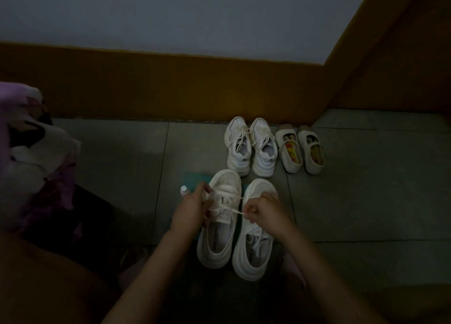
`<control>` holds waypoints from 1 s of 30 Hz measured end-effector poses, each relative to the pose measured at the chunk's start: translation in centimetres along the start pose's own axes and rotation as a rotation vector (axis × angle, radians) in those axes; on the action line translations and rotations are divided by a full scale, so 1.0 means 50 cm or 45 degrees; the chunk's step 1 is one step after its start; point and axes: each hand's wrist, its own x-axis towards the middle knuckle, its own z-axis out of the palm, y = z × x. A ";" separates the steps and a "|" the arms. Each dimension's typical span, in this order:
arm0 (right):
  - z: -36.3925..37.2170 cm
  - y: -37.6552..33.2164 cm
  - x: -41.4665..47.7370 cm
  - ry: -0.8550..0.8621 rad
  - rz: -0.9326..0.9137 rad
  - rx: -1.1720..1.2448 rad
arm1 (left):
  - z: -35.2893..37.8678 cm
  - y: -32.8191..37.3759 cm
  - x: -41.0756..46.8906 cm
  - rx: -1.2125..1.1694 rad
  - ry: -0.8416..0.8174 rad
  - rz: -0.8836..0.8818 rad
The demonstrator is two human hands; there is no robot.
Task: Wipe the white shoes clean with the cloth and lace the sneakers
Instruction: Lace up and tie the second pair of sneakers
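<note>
While left hand [192, 205] and right hand [263, 210] pinch laces [237, 211], grey tiles [109, 165] meet orange skirting [146, 86]

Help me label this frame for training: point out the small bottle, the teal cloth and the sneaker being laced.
small bottle [183, 190]: head view, on its white cap.
teal cloth [195, 180]: head view, on the corner left of the toe.
sneaker being laced [216, 239]: head view, on its insole.

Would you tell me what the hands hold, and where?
The left hand and right hand each pinch one side of the shoelace on the near-left sneaker.
</note>
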 end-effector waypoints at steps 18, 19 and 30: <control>0.002 -0.001 -0.010 0.001 0.089 0.103 | -0.028 0.038 0.014 0.048 -0.076 0.403; 0.002 0.000 -0.011 0.005 0.087 0.099 | -0.025 0.034 0.015 -0.099 -0.098 0.344; -0.016 -0.033 -0.009 0.016 0.019 -0.048 | -0.021 0.013 0.017 -0.534 0.011 0.037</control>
